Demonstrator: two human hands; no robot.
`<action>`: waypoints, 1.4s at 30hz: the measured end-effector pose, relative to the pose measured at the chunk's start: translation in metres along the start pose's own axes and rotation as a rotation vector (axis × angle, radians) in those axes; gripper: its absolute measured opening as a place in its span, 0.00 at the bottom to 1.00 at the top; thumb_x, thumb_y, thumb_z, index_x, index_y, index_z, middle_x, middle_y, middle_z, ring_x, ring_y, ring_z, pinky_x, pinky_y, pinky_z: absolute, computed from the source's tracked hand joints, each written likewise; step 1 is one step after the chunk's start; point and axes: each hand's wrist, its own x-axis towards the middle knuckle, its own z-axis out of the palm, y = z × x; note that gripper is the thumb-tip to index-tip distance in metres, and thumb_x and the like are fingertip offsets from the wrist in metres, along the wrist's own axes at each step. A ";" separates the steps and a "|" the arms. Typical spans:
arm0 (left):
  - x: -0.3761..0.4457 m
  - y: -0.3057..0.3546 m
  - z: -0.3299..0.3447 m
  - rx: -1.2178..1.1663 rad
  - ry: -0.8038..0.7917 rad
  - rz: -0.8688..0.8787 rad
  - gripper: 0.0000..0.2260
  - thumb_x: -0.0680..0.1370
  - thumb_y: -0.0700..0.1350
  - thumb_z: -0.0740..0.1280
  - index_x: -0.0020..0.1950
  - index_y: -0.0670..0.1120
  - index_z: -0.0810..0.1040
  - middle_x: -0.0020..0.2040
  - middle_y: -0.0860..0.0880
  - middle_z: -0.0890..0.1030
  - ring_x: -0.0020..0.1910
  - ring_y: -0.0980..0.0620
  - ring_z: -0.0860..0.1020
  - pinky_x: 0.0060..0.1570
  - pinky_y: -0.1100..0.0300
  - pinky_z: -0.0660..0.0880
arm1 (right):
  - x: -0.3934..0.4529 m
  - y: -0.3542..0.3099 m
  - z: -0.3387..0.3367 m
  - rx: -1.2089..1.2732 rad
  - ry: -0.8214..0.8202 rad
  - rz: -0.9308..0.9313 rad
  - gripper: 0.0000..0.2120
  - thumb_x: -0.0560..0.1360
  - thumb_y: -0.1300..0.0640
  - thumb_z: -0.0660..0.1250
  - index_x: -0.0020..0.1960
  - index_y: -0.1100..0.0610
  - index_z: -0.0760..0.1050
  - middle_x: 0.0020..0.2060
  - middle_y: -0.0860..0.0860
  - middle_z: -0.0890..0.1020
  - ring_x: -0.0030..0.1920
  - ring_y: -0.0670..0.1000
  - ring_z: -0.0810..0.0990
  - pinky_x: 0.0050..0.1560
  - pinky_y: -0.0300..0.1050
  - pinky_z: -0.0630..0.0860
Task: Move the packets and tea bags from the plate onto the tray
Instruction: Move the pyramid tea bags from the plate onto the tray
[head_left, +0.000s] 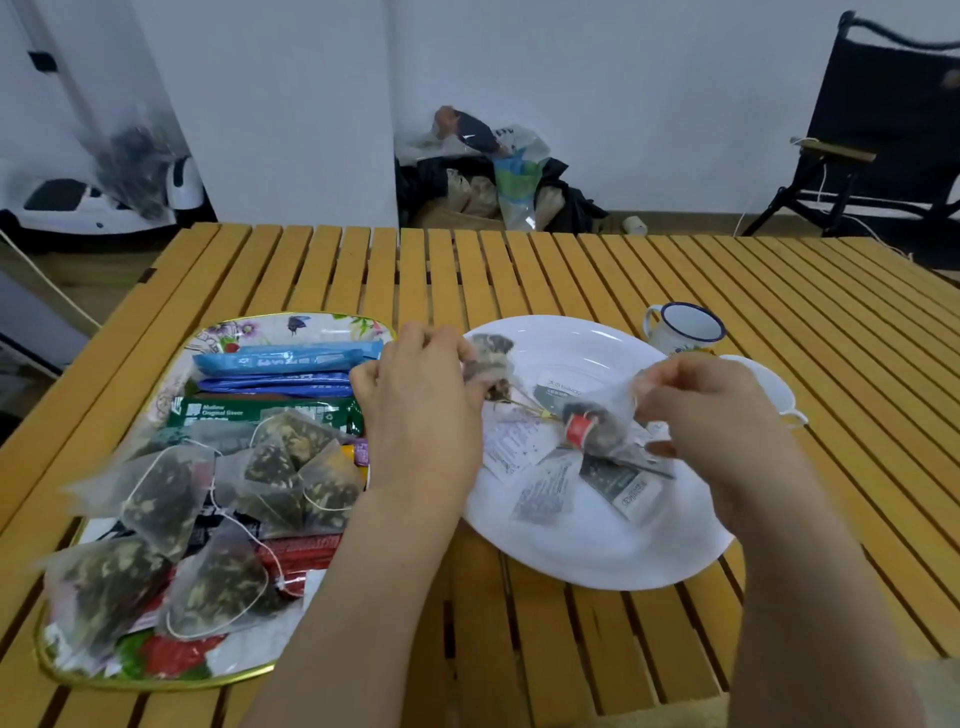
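Tea bags: plate (597, 545) to tray (156, 675).
Left hand (421, 410) pinches one tea bag (488, 358); right hand (717, 410) pinches another bag (597, 426) over the plate.

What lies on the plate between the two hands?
In the head view, between the left hand and right hand, the white plate holds a few flat sachets and the red-tagged tea bag the right hand pinches.
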 end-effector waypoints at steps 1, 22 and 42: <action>0.001 0.003 -0.007 -0.062 0.006 0.001 0.06 0.76 0.53 0.66 0.49 0.52 0.72 0.52 0.56 0.69 0.50 0.55 0.69 0.52 0.58 0.57 | -0.001 -0.003 0.000 0.055 0.017 -0.019 0.09 0.74 0.63 0.63 0.37 0.53 0.75 0.41 0.54 0.81 0.47 0.57 0.79 0.54 0.63 0.77; -0.044 -0.092 -0.184 -0.288 0.236 -0.347 0.10 0.69 0.52 0.73 0.46 0.54 0.76 0.38 0.54 0.81 0.41 0.53 0.80 0.44 0.52 0.76 | -0.061 -0.069 0.095 0.557 -0.316 -0.114 0.07 0.79 0.62 0.60 0.45 0.60 0.75 0.47 0.59 0.83 0.49 0.54 0.84 0.49 0.50 0.82; -0.042 -0.124 -0.169 -0.015 -0.481 -0.203 0.24 0.60 0.53 0.80 0.51 0.62 0.75 0.47 0.64 0.71 0.48 0.64 0.71 0.37 0.74 0.64 | -0.074 -0.063 0.171 -0.117 -0.329 -0.551 0.05 0.76 0.58 0.65 0.50 0.50 0.77 0.53 0.46 0.76 0.55 0.43 0.74 0.51 0.33 0.73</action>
